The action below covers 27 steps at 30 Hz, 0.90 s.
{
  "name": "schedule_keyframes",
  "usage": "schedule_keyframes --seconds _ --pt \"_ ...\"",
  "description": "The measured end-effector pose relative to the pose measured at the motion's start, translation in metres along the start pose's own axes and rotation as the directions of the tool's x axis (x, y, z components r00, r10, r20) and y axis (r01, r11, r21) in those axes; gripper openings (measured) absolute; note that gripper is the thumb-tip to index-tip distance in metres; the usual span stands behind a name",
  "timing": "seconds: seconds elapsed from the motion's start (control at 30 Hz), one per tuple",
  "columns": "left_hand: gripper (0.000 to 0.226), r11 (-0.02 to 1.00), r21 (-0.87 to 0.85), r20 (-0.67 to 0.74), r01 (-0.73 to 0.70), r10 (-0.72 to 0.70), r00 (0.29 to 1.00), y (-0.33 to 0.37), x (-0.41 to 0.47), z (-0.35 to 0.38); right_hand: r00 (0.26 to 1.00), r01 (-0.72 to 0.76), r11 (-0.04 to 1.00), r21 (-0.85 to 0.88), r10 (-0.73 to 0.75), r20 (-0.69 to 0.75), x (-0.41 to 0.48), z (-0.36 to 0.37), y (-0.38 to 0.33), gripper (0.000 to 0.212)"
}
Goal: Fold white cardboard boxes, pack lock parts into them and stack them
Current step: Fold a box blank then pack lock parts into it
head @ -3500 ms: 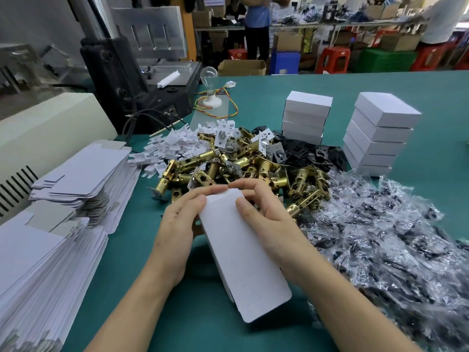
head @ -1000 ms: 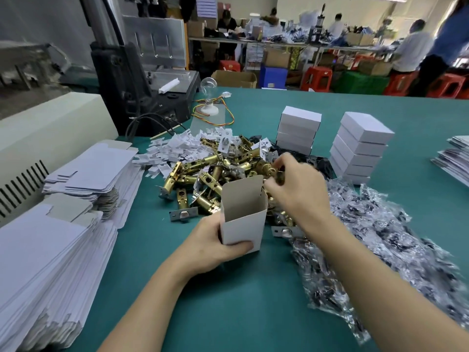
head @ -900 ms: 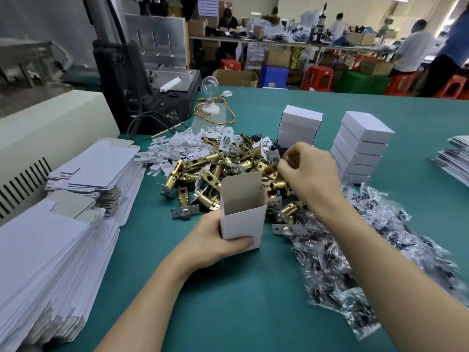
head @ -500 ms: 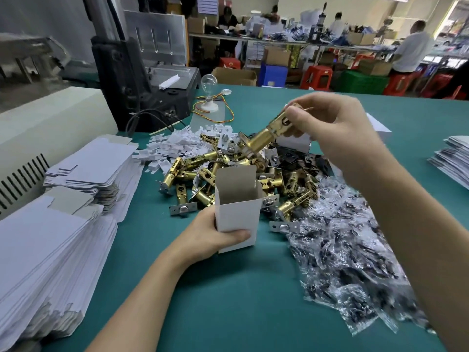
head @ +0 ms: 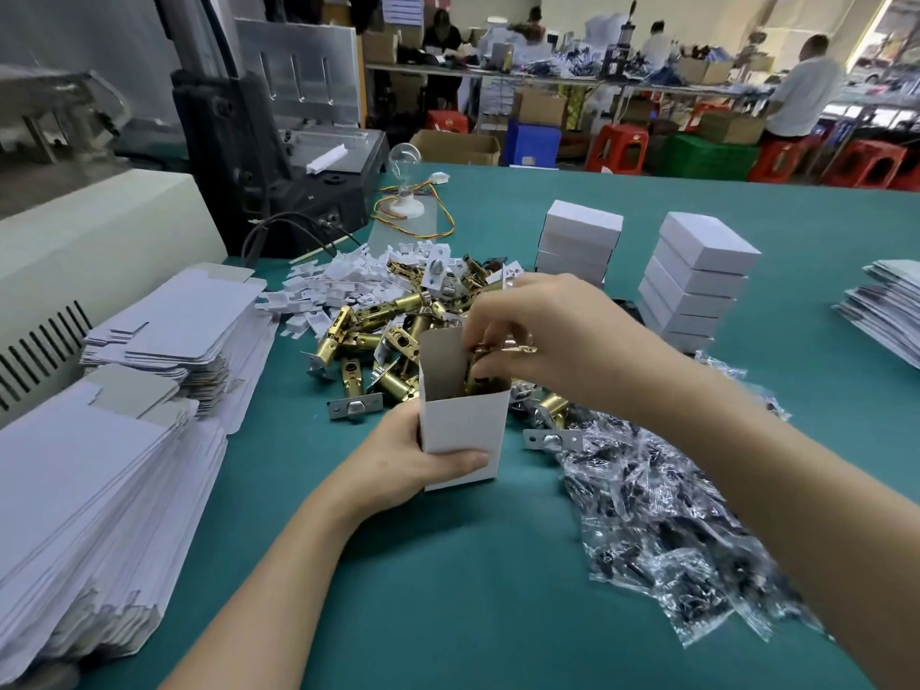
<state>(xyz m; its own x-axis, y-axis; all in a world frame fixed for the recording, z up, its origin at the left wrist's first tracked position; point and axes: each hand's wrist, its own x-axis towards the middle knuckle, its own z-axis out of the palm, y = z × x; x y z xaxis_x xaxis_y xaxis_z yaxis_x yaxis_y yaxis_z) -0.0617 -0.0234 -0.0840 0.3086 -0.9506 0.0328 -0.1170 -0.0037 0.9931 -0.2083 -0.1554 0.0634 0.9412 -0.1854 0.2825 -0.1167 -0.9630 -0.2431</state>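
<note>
Upright near the middle of the teal table [head: 448, 605], the open white box [head: 460, 423] is gripped low by the left hand [head: 398, 465], thumb across its front. Over its mouth the right hand [head: 557, 336] pinches a brass latch [head: 479, 378] in curled fingers [head: 493, 316], the latch's lower end inside the box. Just behind lies the latch heap [head: 378, 336], with bagged parts [head: 672, 515] right, flat blanks [head: 99, 465] left, and stacks of closed boxes [head: 697, 286] farther back.

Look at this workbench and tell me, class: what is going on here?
A person is packing lock parts. Their left hand grips an open white box on the table; the right hand holds a brass latch partly inside its top. A pile of latches lies behind, bagged parts to the right, flat box blanks left, two stacks of closed boxes beyond.
</note>
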Motion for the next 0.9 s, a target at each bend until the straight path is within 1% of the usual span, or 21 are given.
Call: schedule_keyframes --seconds 0.07,0.17,0.23,0.3,0.33,0.4,0.47,0.5,0.57,0.63,0.73,0.8,0.9 --pt "0.035 1.0 0.006 0.001 -0.001 0.001 1.0 -0.001 0.0 0.0 0.999 0.046 0.991 -0.126 -0.042 0.033 0.001 0.002 -0.004 0.016" --pt "0.039 1.0 0.013 0.008 -0.005 0.005 1.0 -0.002 0.001 -0.001 0.988 0.135 0.944 -0.302 -0.103 0.117 0.004 0.005 -0.008 0.011" --pt "0.037 1.0 0.018 0.006 -0.005 0.005 1.0 -0.003 0.001 -0.001 0.986 0.149 0.916 -0.372 -0.11 0.124 0.004 0.008 -0.007 0.01" --pt "0.035 1.0 0.017 0.005 -0.008 0.007 1.0 -0.004 0.001 -0.001 0.989 0.14 0.935 -0.326 -0.119 0.082 0.001 0.008 -0.005 0.01" --pt "0.036 1.0 0.016 0.005 -0.012 0.012 1.0 -0.005 0.001 -0.002 0.992 0.126 0.957 -0.262 -0.118 0.047 -0.002 0.007 -0.004 0.011" --pt "0.037 1.0 0.01 0.008 -0.018 0.017 1.0 -0.005 0.001 -0.002 0.996 0.075 0.991 -0.113 -0.081 -0.048 -0.007 0.001 0.0 0.021" --pt "0.039 1.0 0.011 0.016 -0.024 0.024 1.0 -0.004 0.001 -0.002 0.984 -0.008 1.0 -0.025 0.004 -0.176 -0.011 -0.007 0.009 0.035" --pt "0.041 1.0 0.013 0.02 -0.024 0.023 1.0 -0.004 0.001 -0.002 0.972 -0.057 0.998 0.005 0.056 -0.229 -0.013 -0.011 0.014 0.039" --pt "0.04 1.0 0.012 0.025 -0.018 0.018 1.0 -0.003 0.001 -0.001 0.949 -0.134 0.988 0.083 0.152 -0.277 -0.014 -0.015 0.026 0.036" --pt "0.036 1.0 0.014 0.032 -0.015 0.015 0.999 -0.001 0.002 -0.001 0.943 -0.184 0.975 0.126 0.212 -0.258 -0.012 -0.015 0.035 0.032" --pt "0.033 1.0 0.02 0.046 -0.02 0.019 0.999 0.001 0.002 0.0 0.953 -0.227 0.969 0.1 0.242 -0.183 0.005 -0.009 0.04 0.027" --pt "0.032 1.0 0.014 0.053 -0.018 0.017 0.998 0.002 0.001 0.0 0.97 -0.222 0.973 0.059 0.226 -0.088 0.026 -0.003 0.041 0.024" --pt "0.031 1.0 0.016 0.062 -0.003 0.002 0.998 0.003 0.0 0.0 0.976 -0.196 0.981 0.004 0.195 0.1 0.069 0.01 0.038 0.033"
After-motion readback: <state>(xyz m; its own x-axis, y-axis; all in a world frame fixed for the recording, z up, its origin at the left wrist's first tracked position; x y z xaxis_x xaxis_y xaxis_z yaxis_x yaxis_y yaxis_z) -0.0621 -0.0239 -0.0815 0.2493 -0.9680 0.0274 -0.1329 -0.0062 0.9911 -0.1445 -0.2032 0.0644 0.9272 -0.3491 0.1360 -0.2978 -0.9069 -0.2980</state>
